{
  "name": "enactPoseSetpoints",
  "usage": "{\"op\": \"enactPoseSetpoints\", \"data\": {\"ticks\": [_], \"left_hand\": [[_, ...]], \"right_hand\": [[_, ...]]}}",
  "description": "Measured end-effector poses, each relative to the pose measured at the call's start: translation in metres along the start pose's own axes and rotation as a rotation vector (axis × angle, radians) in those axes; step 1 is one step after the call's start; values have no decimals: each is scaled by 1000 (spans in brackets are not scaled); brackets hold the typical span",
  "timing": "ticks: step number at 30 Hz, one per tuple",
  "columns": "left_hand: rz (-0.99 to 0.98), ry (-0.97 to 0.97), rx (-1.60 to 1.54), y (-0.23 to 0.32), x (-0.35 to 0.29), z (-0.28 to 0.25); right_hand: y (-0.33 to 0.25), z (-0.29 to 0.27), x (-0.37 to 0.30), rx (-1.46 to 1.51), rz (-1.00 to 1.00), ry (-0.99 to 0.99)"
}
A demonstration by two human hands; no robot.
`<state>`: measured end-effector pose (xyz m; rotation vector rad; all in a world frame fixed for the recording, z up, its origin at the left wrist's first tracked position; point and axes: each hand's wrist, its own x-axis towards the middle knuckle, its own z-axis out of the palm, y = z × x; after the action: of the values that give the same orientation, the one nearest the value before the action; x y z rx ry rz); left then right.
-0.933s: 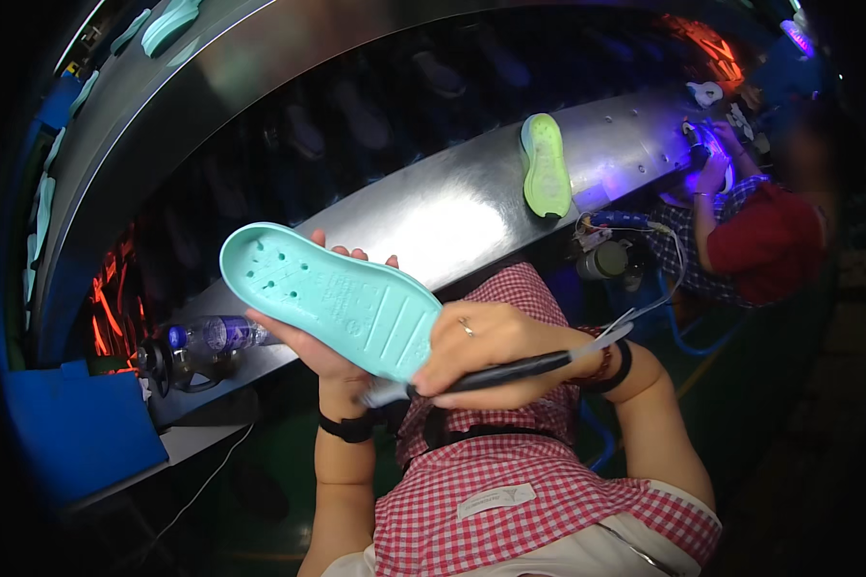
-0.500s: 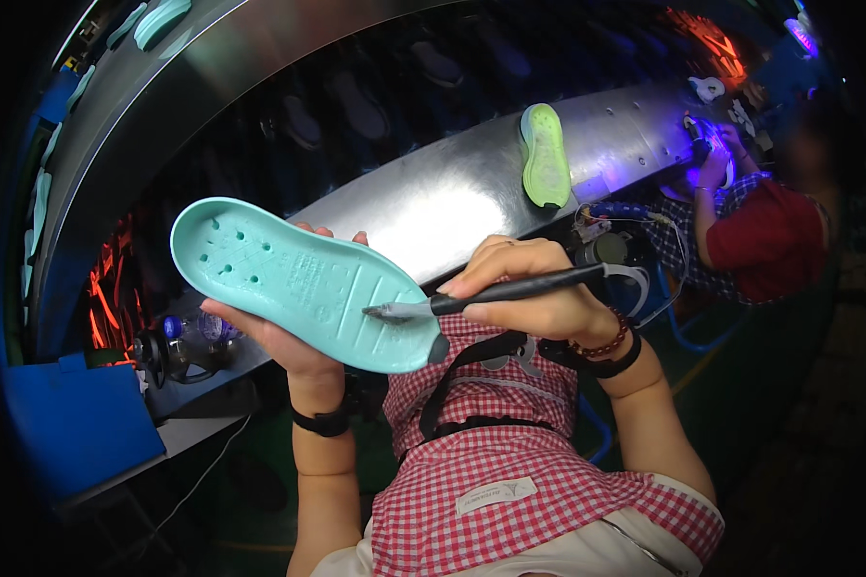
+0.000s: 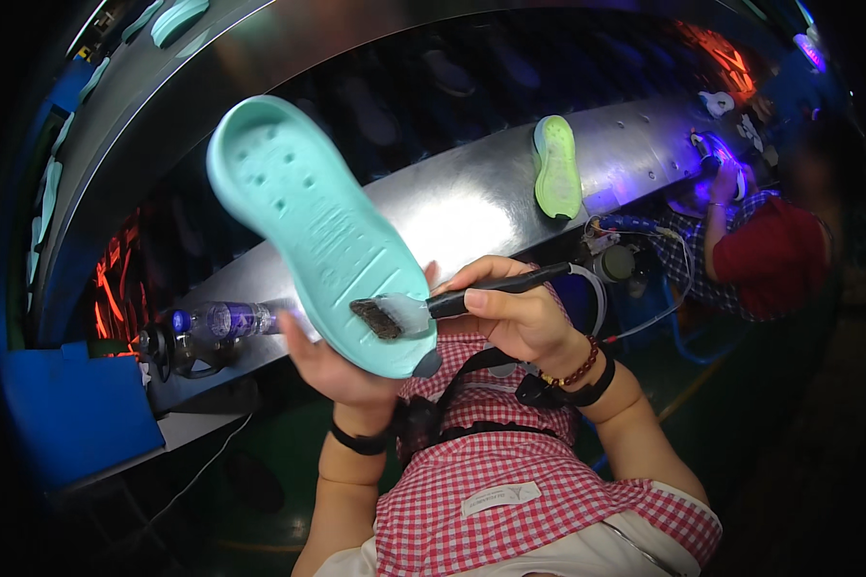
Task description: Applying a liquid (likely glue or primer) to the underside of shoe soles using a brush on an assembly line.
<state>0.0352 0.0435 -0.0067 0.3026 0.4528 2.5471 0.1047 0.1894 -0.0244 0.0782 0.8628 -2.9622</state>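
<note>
A turquoise shoe sole [image 3: 342,226] is tilted up in front of me, its hollow side showing, small holes at the far end and a dark patch at the near tip. My left hand [image 3: 346,375] grips it by the near part from beneath, some fingers hidden behind it. Between the fingers of my right hand [image 3: 529,322] is a black-handled brush [image 3: 409,313] with a translucent collar and dark, wet-looking bristles. The bristles lie over the grooved near part of the sole; whether they touch it I cannot tell. A pale tube runs off the handle's rear end.
A lime-green sole [image 3: 556,173] lies on the metal bench [image 3: 443,216]. Clear bottles [image 3: 236,319] stand at left, above a blue box [image 3: 87,418]. A round jar [image 3: 614,263] and tubing are at right. Beyond, a person in red [image 3: 765,255] works under violet light. Orange heat glows at both sides.
The sole has swung steeper, its far end moving up and away. My left hand has shifted right toward the near end. The brush has turned, showing its bristles broadside.
</note>
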Motion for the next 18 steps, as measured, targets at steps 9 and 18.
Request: {"op": "enactPoseSetpoints", "data": {"ticks": [9, 18], "left_hand": [[-94, -21, -18, 5, 7, -20], [-97, -41, 7, 10, 12, -17]], "right_hand": [[-14, 6, -1, -749, -313, -183], [-37, 16, 6, -964, -397, -149]]}}
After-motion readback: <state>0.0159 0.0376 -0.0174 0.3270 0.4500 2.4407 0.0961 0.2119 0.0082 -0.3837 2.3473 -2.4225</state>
